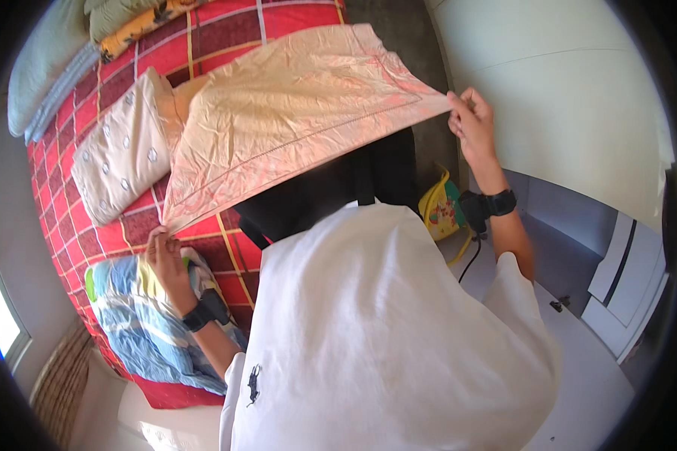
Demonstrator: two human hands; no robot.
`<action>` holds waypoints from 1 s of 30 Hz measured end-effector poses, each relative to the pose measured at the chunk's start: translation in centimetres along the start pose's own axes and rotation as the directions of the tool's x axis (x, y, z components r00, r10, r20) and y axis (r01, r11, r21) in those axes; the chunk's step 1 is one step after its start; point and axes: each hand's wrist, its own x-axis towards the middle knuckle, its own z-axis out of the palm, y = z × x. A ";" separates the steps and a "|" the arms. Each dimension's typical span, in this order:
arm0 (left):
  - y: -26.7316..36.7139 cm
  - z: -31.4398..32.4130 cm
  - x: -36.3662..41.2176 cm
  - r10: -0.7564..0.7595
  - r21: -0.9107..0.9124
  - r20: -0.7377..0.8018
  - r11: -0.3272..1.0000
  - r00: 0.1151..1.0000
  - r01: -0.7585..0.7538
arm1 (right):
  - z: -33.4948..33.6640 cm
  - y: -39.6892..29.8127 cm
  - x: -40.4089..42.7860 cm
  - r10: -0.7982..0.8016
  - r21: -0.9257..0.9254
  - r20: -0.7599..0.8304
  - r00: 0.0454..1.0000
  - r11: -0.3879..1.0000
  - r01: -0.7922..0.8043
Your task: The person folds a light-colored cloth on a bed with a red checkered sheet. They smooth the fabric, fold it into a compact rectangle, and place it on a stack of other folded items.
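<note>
A creased peach and pink patterned cloth point(293, 107) stretches between my hands, its near edge pulled fairly straight. My left hand point(169, 262) pinches its near left corner above the bed. At the right, my right hand point(474, 121) grips the other near corner, raised beside a pale panel. The cloth's far part reaches over the bed, which has a red plaid cover point(56, 225). Left of the cloth lies a folded cream fabric with small motifs point(121, 152). Just under my left forearm is a crumpled blue, white and yellow cloth point(141, 321).
Folded pale blue bedding point(48, 73) and an orange and green folded pile point(141, 28) lie at the bed's far left. A yellow and green bag point(440, 206) stands right of my body, near an open white cabinet point(615, 282). A window point(0, 304) is at the left.
</note>
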 end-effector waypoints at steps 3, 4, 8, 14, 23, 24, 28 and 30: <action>-2.8 0.5 -1.9 -0.151 0.128 0.001 0.980 0.989 0.149 | -1.5 3.7 -2.2 0.031 -0.102 -0.088 0.996 0.994 -0.040; -3.6 1.0 -2.1 -0.085 0.172 -0.001 0.981 0.996 0.084 | -2.2 4.8 -2.3 0.055 -0.151 -0.093 0.994 0.986 -0.069; -4.6 1.1 -2.2 -0.087 0.187 0.024 0.979 0.996 0.081 | -2.7 7.3 -2.6 0.126 -0.241 -0.121 0.985 0.959 -0.152; -4.2 0.0 -2.9 -0.103 0.071 0.001 0.992 0.995 0.103 | -2.9 6.8 -3.5 0.062 -0.172 -0.123 0.991 0.982 -0.083; -3.0 1.1 -4.0 -0.269 0.042 -0.028 0.962 0.963 0.270 | -7.7 9.8 -2.4 0.515 -0.148 0.017 0.857 0.849 -0.507; -3.3 0.6 -3.7 -0.310 0.033 -0.020 0.950 0.951 0.310 | -7.9 9.4 -2.2 0.543 -0.183 0.036 0.839 0.829 -0.529; -4.3 -0.9 -2.7 -0.444 0.059 0.065 0.896 0.894 0.440 | -7.4 7.0 -1.1 0.621 -0.227 0.092 0.779 0.774 -0.591; -4.5 -1.4 -2.7 -0.481 0.079 0.101 0.876 0.871 0.475 | -6.9 6.2 -0.9 0.636 -0.244 0.116 0.763 0.763 -0.599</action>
